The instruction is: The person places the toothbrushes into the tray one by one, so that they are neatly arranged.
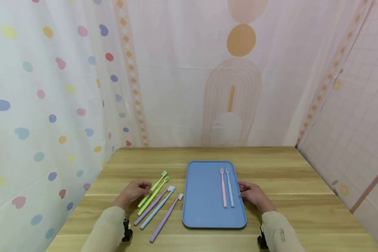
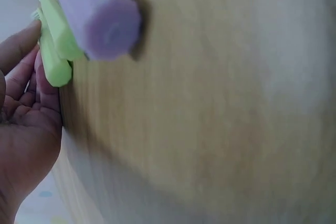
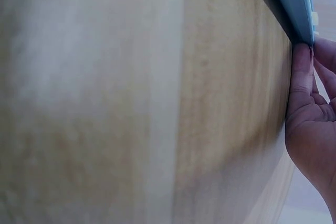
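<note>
Beside the leftmost lime-green toothbrush (image 1: 144,200), my left hand (image 1: 135,191) rests low over the table, thumb tip and fingertips right at the handle. A second lime-green toothbrush (image 1: 151,200), a purple one (image 1: 149,211) and a light blue one (image 1: 155,211) lie slanted next to it. Nearer the tray lies another purple toothbrush (image 1: 163,223). My right hand (image 1: 253,194) pinches the right rim of the blue tray (image 1: 201,196), the thumb above and a finger low against the edge. On the tray's right side lie a pink toothbrush (image 1: 223,190) and a light blue toothbrush (image 1: 230,189).
The wooden table (image 1: 289,175) runs back to a patterned curtain (image 1: 176,105). A dotted curtain (image 1: 50,140) hangs on the left and a pale one (image 1: 359,122) on the right. Both wrists carry small black cameras.
</note>
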Action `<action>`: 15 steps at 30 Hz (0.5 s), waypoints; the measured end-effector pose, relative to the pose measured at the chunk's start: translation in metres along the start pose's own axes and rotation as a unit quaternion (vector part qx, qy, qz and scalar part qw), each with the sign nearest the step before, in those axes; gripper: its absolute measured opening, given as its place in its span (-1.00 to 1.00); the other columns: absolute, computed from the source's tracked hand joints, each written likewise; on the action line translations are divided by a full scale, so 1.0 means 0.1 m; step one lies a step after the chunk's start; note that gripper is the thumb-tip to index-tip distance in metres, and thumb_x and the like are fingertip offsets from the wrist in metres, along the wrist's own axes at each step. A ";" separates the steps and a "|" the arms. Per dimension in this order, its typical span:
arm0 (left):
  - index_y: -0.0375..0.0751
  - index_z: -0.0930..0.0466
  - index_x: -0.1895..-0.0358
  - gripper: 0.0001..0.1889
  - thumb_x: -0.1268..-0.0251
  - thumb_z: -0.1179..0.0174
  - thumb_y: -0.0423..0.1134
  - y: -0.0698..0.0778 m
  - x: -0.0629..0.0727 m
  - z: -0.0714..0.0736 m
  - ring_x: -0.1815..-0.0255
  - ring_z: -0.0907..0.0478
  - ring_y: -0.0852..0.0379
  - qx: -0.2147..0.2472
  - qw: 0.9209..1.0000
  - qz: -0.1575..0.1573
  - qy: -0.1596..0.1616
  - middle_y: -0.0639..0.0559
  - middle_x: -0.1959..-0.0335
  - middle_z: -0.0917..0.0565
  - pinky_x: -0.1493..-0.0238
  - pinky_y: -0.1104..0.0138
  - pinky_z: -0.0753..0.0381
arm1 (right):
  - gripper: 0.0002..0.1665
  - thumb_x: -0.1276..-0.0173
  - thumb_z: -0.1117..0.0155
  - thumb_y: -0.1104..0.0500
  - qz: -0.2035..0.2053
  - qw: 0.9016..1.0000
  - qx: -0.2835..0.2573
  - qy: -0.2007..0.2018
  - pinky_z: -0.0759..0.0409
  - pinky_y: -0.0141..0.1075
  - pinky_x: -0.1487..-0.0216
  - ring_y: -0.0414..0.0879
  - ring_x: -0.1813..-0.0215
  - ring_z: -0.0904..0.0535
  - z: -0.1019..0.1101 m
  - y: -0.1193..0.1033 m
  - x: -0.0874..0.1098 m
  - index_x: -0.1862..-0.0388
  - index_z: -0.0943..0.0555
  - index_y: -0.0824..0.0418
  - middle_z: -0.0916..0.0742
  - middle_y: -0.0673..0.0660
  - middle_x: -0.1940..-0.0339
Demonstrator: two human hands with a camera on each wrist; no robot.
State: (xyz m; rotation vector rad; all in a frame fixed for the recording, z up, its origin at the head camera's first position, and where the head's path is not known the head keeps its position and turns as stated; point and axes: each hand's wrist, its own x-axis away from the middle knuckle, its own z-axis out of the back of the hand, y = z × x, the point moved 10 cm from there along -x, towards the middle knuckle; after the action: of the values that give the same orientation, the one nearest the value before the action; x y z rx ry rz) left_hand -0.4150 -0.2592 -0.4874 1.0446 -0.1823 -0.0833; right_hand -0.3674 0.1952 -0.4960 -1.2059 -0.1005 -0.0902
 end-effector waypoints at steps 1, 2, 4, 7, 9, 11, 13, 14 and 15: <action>-0.55 -0.53 -0.14 -0.59 -0.26 -0.30 -0.43 0.00 0.00 0.00 0.16 -0.52 0.03 -0.005 1.000 0.003 0.004 -0.15 0.13 -0.62 0.21 0.26 -0.55 | -0.38 -0.23 -0.21 0.52 -0.002 1.000 -0.002 0.000 -0.64 -0.17 0.08 0.00 0.11 -0.58 0.00 0.00 0.00 -0.31 -0.44 0.51 -0.63 0.27 0.12; -0.53 -0.54 -0.13 -0.60 -0.25 -0.30 -0.44 0.00 0.00 0.00 0.15 -0.53 0.03 -0.007 1.000 0.007 0.009 -0.15 0.14 -0.62 0.21 0.27 -0.55 | -0.38 -0.23 -0.21 0.52 -0.003 1.000 -0.003 -0.002 -0.64 -0.17 0.07 0.00 0.11 -0.58 -0.01 0.00 0.00 -0.32 -0.44 0.51 -0.63 0.28 0.12; -0.52 -0.55 -0.12 -0.61 -0.24 -0.31 -0.43 0.02 0.01 0.01 0.13 -0.53 0.04 -0.017 1.000 0.011 0.014 -0.14 0.13 -0.63 0.18 0.27 -0.56 | -0.39 -0.24 -0.21 0.52 -0.003 1.000 -0.003 -0.004 -0.64 -0.16 0.07 0.02 0.10 -0.58 -0.01 -0.01 0.01 -0.32 -0.43 0.52 -0.63 0.29 0.11; -0.50 -0.57 -0.11 -0.61 -0.23 -0.32 -0.42 0.02 0.00 0.01 0.12 -0.54 0.03 -0.024 0.999 0.017 0.021 -0.14 0.12 -0.63 0.15 0.26 -0.57 | -0.39 -0.24 -0.21 0.51 -0.006 1.000 -0.003 -0.001 -0.64 -0.16 0.06 0.02 0.09 -0.59 -0.01 -0.01 0.00 -0.32 -0.44 0.50 -0.64 0.29 0.10; -0.49 -0.58 -0.11 -0.61 -0.22 -0.33 -0.42 0.03 0.01 0.01 0.12 -0.54 0.03 -0.026 0.999 0.020 0.024 -0.15 0.11 -0.64 0.13 0.24 -0.58 | -0.39 -0.24 -0.21 0.51 -0.005 1.000 0.002 -0.001 -0.64 -0.16 0.05 0.02 0.09 -0.59 -0.01 -0.01 0.00 -0.32 -0.44 0.50 -0.64 0.29 0.09; -0.49 -0.59 -0.10 -0.61 -0.21 -0.34 -0.42 0.02 0.01 0.01 0.13 -0.55 0.04 -0.028 0.999 0.023 0.028 -0.14 0.12 -0.64 0.13 0.23 -0.58 | -0.38 -0.24 -0.21 0.51 -0.008 1.000 0.004 -0.001 -0.64 -0.16 0.05 0.00 0.10 -0.60 -0.01 -0.01 0.00 -0.33 -0.44 0.49 -0.65 0.28 0.09; -0.49 -0.59 -0.11 -0.60 -0.21 -0.33 -0.41 0.01 0.01 0.01 0.15 -0.54 0.05 -0.031 0.999 0.024 0.028 -0.13 0.12 -0.64 0.15 0.22 -0.58 | -0.38 -0.24 -0.21 0.51 -0.007 1.000 0.006 -0.002 -0.64 -0.15 0.06 0.00 0.11 -0.60 0.00 -0.01 0.01 -0.33 -0.43 0.50 -0.64 0.29 0.09; -0.49 -0.59 -0.11 -0.60 -0.21 -0.33 -0.41 0.01 0.01 0.00 0.16 -0.54 0.05 -0.033 0.999 0.025 0.030 -0.13 0.12 -0.64 0.16 0.22 -0.58 | -0.38 -0.24 -0.21 0.51 -0.008 1.000 0.007 -0.002 -0.65 -0.15 0.07 -0.01 0.12 -0.60 0.00 -0.01 0.01 -0.33 -0.43 0.50 -0.64 0.28 0.10; -0.49 -0.59 -0.11 -0.61 -0.22 -0.32 -0.41 0.01 0.01 0.00 0.17 -0.54 0.05 -0.037 0.999 0.024 0.031 -0.13 0.12 -0.65 0.16 0.22 -0.58 | -0.38 -0.24 -0.21 0.51 -0.009 1.000 0.005 -0.001 -0.65 -0.16 0.08 -0.01 0.13 -0.60 0.00 -0.01 0.02 -0.33 -0.43 0.50 -0.64 0.28 0.10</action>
State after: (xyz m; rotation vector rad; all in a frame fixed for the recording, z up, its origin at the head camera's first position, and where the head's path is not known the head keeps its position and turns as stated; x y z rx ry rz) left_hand -0.4145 -0.2592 -0.4864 0.9681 -0.1460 -0.0136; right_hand -0.3660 0.1945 -0.4953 -1.1946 -0.1135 -0.1030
